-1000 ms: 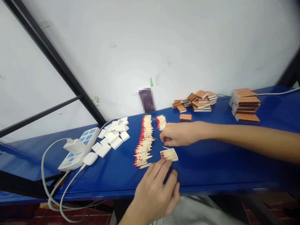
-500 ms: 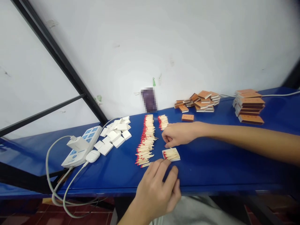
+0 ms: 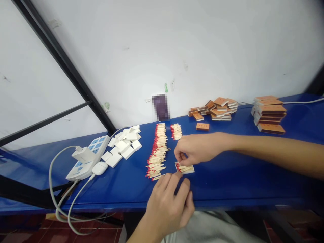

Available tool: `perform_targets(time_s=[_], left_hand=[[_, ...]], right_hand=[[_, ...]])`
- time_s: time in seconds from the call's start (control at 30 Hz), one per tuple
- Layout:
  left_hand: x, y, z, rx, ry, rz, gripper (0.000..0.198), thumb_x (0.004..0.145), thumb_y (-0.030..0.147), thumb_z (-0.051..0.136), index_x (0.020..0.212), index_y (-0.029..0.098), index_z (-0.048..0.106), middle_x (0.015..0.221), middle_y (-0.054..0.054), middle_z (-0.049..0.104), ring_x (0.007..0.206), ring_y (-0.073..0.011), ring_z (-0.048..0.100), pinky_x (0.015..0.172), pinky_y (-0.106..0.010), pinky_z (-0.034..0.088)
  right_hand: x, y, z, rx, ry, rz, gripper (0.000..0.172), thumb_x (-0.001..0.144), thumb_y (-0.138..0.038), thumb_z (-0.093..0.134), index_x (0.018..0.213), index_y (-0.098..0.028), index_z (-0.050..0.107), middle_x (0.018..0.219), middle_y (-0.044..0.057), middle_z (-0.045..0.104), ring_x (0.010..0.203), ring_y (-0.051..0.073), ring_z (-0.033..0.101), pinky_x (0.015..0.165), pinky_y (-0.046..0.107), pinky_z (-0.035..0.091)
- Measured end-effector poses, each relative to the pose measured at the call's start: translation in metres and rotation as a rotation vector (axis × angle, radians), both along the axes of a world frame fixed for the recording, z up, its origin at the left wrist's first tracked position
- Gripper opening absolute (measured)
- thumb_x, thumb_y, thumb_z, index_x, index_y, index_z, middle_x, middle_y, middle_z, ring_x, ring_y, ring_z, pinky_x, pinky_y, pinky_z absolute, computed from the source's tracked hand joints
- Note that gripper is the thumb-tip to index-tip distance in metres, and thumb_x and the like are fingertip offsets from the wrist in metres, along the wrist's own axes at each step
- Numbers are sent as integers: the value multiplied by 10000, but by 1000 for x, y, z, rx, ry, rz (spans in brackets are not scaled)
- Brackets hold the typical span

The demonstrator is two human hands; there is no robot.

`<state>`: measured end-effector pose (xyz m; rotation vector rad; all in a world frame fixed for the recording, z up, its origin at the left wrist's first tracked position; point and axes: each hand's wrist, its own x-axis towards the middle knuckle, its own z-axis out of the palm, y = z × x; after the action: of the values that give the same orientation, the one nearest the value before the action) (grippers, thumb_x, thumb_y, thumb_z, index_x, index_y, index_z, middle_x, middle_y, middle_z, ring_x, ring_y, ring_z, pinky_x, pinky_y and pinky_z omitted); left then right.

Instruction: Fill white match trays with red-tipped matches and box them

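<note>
One shallow white rectangular tray of red-headed wooden matches lay between the left hand, unclenched, seemingly bracing its near edge, and the right hand, curled above the far edge, grasp impossible to tell.

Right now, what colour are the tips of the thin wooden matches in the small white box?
The match tips are red, seen best in the head view.

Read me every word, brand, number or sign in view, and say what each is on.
No text is legible.
Single orange cardboard matchbox: red characters, too small and blurred to read.
Other orange cardboard matchboxes, heaped and stacked: any print is too blurred.
White plastic power strip with blue socket panels: no readable marking.
Purple rectangular object: pixelated, so unreadable.
</note>
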<state>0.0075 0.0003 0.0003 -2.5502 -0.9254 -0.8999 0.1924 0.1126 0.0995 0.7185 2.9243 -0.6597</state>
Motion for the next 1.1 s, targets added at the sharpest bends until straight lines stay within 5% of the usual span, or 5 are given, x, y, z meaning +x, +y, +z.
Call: perform_targets(time_s=[0.27, 0.53, 0.93, 1.1], left_hand=[[0, -1, -2, 49, -25, -26, 153, 898, 138, 468, 808, 138, 591, 765, -78, 555, 685, -213, 518, 609, -335, 448], [2, -1, -4, 87, 32, -4, 216, 894, 156, 464, 694, 177, 543, 668, -31, 477, 612, -192, 469, 565, -324, 394], [1, -2, -3, 72, 71, -10, 176, 894, 170, 479, 740, 173, 564, 686, -30, 492, 623, -195, 468, 596, -330, 394], [1, -1, -4, 59, 92, -4, 167, 905, 181, 471, 781, 173, 583, 703, -34, 512, 625, -197, 487, 608, -329, 417]], right_hand=[[1, -19, 0, 210, -104, -32, 365, 832, -391, 645, 1099, -142, 632, 1041, 105, 655, 899, 231, 593, 642, 288, 350], [2, -12, -6, 300, -308, -34, 322, 852, -411, 654, 1010, -131, 671, 952, 117, 679, 848, 261, 632, 592, 299, 308], [4, -7, 1, 271, -337, -88, 329, 795, -396, 720, 995, -135, 702, 948, 126, 692, 812, 250, 634, 582, 288, 315], [4, -12, -1, 39, -326, -165, 330, 801, -440, 707, 888, -122, 702, 655, 57, 662, 570, 177, 580, 546, 282, 316]])
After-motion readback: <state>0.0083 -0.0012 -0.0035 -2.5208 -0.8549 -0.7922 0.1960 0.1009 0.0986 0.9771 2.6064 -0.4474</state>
